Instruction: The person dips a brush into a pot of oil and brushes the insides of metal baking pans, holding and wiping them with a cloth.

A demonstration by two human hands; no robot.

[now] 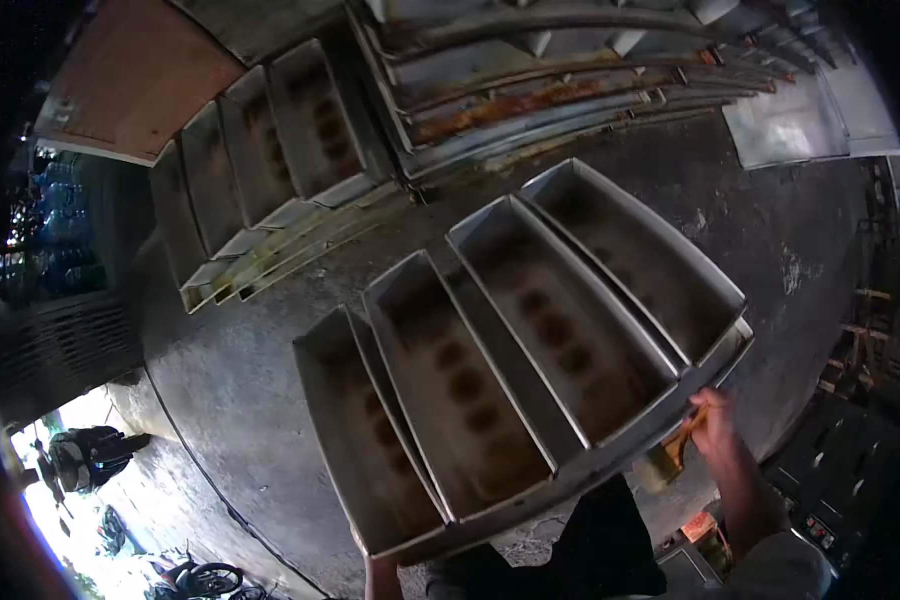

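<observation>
A joined set of several long metal loaf pans [520, 350] is held up in front of me, tilted, its insides marked with brown round stains. My right hand [712, 420] grips the near right corner of the set. In the same hand is what looks like a flat brush with an orange-brown handle [678, 447] and pale bristles, hanging below the rim. At the near left corner my left hand [378, 575] supports the set; the pans hide most of its fingers.
Another set of loaf pans [270, 150] rests at upper left, beside a brown board [135, 75]. Rusty metal racking [570, 90] runs along the top. A dark cable [205, 470] crosses the grey floor [240, 400]. Motorbikes [195, 577] stand in daylight at lower left.
</observation>
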